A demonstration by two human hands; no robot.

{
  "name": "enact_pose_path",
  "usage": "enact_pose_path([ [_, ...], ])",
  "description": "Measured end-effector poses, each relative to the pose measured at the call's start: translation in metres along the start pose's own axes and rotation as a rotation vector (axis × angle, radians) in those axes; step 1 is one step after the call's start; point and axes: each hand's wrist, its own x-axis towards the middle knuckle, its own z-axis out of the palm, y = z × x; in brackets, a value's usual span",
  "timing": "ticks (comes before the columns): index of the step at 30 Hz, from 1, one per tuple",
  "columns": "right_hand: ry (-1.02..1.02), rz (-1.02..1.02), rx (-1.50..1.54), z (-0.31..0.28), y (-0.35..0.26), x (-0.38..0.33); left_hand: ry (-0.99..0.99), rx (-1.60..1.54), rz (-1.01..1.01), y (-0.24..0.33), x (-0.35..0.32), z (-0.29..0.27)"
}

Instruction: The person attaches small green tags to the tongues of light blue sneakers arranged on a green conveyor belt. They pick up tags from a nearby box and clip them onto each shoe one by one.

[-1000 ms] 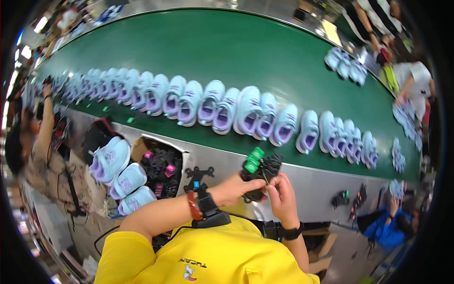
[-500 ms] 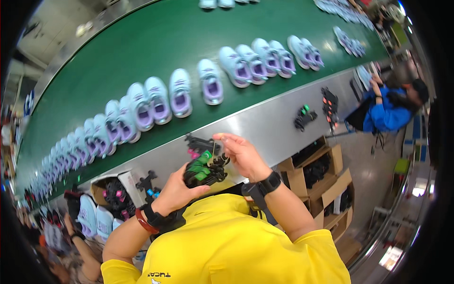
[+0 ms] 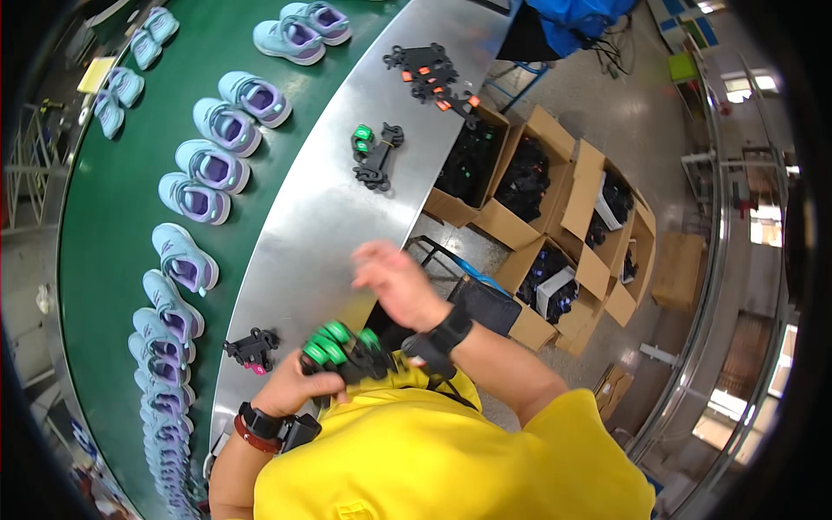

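Note:
My left hand is closed around a bundle of black plastic hangers with green tabs, held low in front of my yellow shirt. Up and to the right of it, my right hand is raised, slightly blurred, its fingers apart and nothing visible in them. On the metal ledge lie more black hangers: a small group with pink tabs left of my left hand, a bundle with green tabs farther off, and a spread with orange tabs at the far end.
Light-blue shoes with purple linings stand in a line along the green belt on the left. Open cardboard boxes full of black pieces stand to the right of the ledge. A blue garment shows at the top.
My view has swung to the right, bringing the boxes closer to the middle. My right hand has come away from the bundle, where it was pinching a thin band; my left hand keeps its hold.

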Motion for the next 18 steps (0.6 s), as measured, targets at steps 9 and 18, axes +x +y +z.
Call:
enact_pose_path([
  [9,0.849,0.071,0.067,-0.262,0.038,0.107,0.526,-0.439,0.125,-0.034,0.021,-0.048],
  [18,-0.057,0.08,-0.546,-0.039,0.004,0.003,0.744,-0.409,0.445,-0.045,0.082,-0.032],
])
